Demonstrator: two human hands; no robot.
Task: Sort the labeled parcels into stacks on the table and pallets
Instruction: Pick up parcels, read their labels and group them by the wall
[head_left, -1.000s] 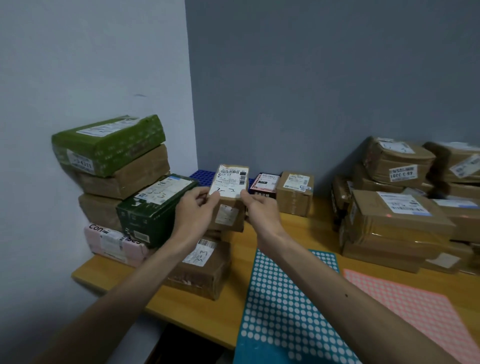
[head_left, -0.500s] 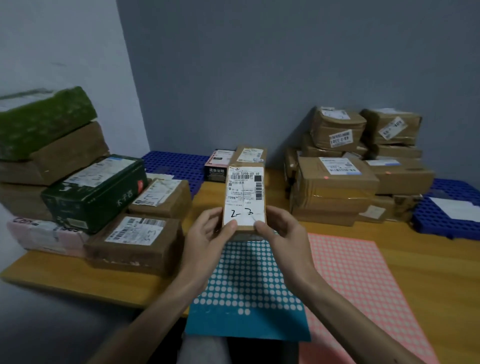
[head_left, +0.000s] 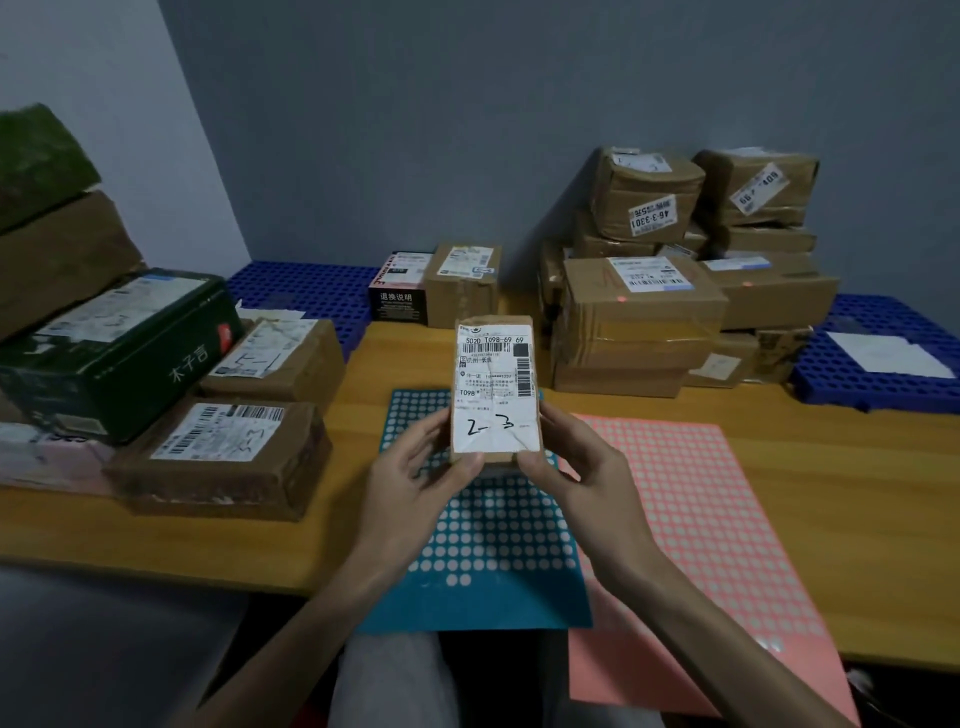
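— Now that the small parcel (head_left: 496, 389) is away from the pile by the left wall, where is it?

— In the air over the teal dotted mat (head_left: 498, 545), label up. The left hand (head_left: 415, 483) and right hand (head_left: 576, 467) each grip its near end, fingers curled round the sides.

— So what does that change?

— The handwritten "2-3" now faces the person, so I judge that reading is done and placing isn't. The brown parcel (head_left: 223, 457) on the left seems marked "3-3", so it's probably not that stack.
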